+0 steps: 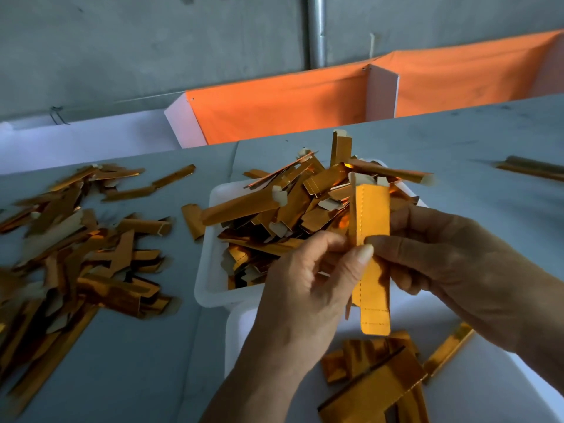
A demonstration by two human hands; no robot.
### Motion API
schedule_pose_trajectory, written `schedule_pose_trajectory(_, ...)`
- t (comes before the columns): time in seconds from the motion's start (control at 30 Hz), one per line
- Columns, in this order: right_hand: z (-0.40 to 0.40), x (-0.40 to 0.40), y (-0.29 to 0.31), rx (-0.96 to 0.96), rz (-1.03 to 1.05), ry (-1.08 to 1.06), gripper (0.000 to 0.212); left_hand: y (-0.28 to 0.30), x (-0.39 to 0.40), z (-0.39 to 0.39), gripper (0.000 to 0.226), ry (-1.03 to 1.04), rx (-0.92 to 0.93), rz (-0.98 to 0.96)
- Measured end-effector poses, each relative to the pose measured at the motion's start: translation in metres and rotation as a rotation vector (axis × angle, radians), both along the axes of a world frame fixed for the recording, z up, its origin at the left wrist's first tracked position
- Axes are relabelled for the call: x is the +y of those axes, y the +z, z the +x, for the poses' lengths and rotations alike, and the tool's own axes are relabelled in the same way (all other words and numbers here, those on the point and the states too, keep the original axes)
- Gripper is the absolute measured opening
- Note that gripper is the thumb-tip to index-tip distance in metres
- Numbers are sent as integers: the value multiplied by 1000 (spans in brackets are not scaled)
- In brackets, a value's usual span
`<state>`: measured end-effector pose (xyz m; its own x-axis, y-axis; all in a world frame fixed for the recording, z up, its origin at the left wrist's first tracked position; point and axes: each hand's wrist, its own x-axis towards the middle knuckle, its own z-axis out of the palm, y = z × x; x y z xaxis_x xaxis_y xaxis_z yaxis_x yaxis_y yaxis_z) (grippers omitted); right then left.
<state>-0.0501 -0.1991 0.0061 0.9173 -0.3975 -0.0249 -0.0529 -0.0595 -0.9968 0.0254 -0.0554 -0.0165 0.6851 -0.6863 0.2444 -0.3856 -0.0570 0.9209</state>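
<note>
I'm looking down at a grey table set against a bare concrete wall, with a metal pipe running up the wall and orange cloth stretched along the far edge.

Both hands hold one gold carton blank upright in front of me. It is over the near rim of a white tray, and its lower end hangs above a second white tray closer to me. The blank is a long, narrow strip of card with a shiny orange-gold foil face. A dashed crease line runs down its left side and two more cross it near the rounded bottom end. Its left edge is folded up towards me, and pale, uncoated tabs show at the top.

My left hand pinches it about halfway down, with the thumb pressed flat on the front. My right hand grips the right edge at the same height, its fingers curled behind the strip.

The far tray is piled high with more blanks. A loose heap of blanks is spread over the table to the left. A few folded pieces lie in the near tray, and a single strip lies far off to the right.
</note>
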Motion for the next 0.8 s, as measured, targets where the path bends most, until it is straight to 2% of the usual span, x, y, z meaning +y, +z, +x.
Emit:
schedule_pose_trajectory(0.1, -2, 3, 0, -13, -46, 43, 33, -2, 0, 1, 31, 9, 7, 19)
schedule_pose_trajectory(0.23, -3, 2, -1, -38, -68, 54, 30, 0, 1, 0, 12, 19, -24, 26)
schedule_pose_trajectory(0.4, -1, -4, -5, -53, -81, -2, 40, 0, -1, 0, 20, 40, -105, 23)
schedule_pose_trajectory(0.6, 0, -5, -7, -82, -7, -33, 42, 2, -1, -1, 24, 49, 10, -35)
schedule_pose_trajectory(0.73, 0, -4, -8, -93, 30, -32, 43, 3, -1, 0, 18, 90, 3, -47)
schedule_pose_trajectory(0.8, 1, -3, -8, -110, 49, -32, 41, 4, -1, 0, 22, 91, 15, -40)
